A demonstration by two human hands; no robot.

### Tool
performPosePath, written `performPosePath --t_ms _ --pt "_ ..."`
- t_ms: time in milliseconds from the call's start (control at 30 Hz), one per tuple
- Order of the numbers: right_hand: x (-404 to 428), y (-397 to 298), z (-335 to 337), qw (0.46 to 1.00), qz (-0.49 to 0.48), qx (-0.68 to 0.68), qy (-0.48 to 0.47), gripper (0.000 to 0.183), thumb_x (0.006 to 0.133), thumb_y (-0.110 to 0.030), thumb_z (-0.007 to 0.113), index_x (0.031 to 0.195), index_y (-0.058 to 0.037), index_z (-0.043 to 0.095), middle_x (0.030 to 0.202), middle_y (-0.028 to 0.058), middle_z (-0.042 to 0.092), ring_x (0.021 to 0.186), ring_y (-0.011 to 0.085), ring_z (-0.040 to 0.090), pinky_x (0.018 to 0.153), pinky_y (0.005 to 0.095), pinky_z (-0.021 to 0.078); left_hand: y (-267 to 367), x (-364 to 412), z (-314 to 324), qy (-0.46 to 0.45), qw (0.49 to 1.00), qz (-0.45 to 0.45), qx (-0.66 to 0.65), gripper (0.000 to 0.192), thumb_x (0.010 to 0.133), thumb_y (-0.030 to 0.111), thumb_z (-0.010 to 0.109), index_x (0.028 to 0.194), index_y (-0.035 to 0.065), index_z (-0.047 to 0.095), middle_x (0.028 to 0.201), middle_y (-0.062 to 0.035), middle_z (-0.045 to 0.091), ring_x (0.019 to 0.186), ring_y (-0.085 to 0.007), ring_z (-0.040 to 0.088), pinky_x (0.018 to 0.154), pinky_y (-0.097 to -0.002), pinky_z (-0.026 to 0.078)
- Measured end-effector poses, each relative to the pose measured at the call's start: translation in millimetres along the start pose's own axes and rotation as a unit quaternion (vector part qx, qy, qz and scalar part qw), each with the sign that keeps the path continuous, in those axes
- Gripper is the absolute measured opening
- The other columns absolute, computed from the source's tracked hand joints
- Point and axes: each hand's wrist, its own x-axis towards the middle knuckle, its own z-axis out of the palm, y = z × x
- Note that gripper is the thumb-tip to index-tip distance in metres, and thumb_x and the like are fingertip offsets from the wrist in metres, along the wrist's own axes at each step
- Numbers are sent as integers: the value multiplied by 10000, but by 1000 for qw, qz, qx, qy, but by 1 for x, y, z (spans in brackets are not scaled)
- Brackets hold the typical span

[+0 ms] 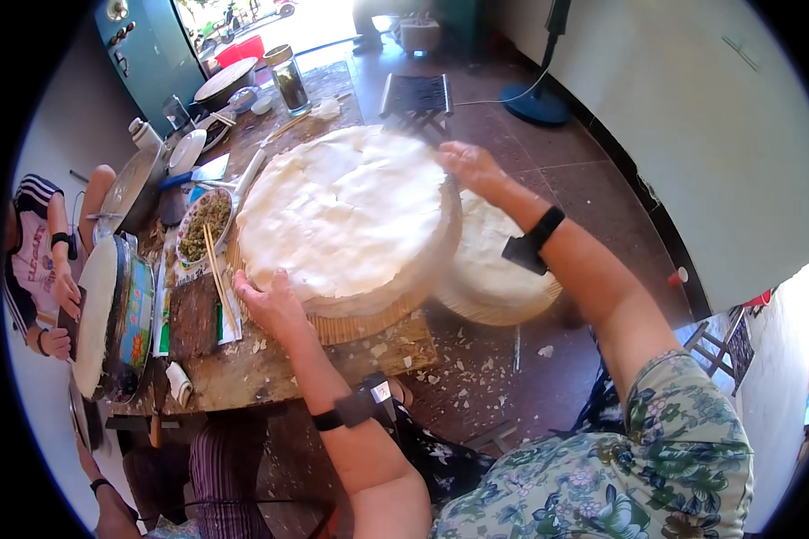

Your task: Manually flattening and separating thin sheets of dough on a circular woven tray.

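Note:
A tall stack of thin, round, pale flatbreads (344, 209) rests on a round reed mat (361, 327) at the table's corner. At its near-left edge is my left hand (276, 306), thumb and fingers apart against the rim. My right hand (472, 168) is at the far-right edge with fingers curled, blurred; whether it pinches the top sheet cannot be told. Lower down, beyond the right side, a second stack of flatbreads (499, 249) sits partly hidden under the first and my right forearm.
Left of the stack are a bowl of chopped filling (205, 226), wooden chopsticks (219, 276) and a round griddle (98, 316), where another person's hands (64, 323) hold a dark scraper. A glass jar (288, 79) stands behind; a folding stool (416, 94) and fan base (534, 104) occupy the floor.

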Motion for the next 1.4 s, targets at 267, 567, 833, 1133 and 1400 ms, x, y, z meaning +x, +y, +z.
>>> performPosePath --t_ms 267,567,833,1133,1400 --pt "-30 -1 41 994 -28 -18 100 500 837 -286 535 1203 52 490 1190 248 528 1117 359 498 939 372 378 -12 11 -6 17 991 31 128 637 709 8 583 1300 -48 352 1282 -221 445 1144 -286 477 960 -317 363" --pt "-38 -2 28 986 -38 38 159 461 817 -231 552 1194 31 502 1104 210 597 1016 314 579 868 352 436 3 3 0 34 997 -3 70 595 692 59 553 1256 -60 407 1235 -212 494 1146 -318 484 982 -346 358" --pt "-43 9 18 996 8 63 68 448 802 -152 585 1196 47 506 989 118 622 668 126 586 625 249 484 -6 12 -15 23 997 4 68 449 775 33 506 1214 -46 455 1137 -182 557 1030 -260 556 896 -325 420" --pt "-43 0 20 999 29 8 32 526 707 -197 608 1177 26 532 1102 194 608 1001 245 600 865 290 453 -4 13 -21 17 999 -28 34 434 788 9 463 1218 -47 448 1123 -164 558 1005 -225 556 873 -306 428" --pt "-51 -19 18 987 40 154 -1 516 698 -95 620 1181 50 504 900 125 613 599 129 576 544 238 477 5 12 -24 29 999 -39 19 458 786 -12 381 1238 -61 434 1190 -164 526 1048 -227 532 928 -303 398"
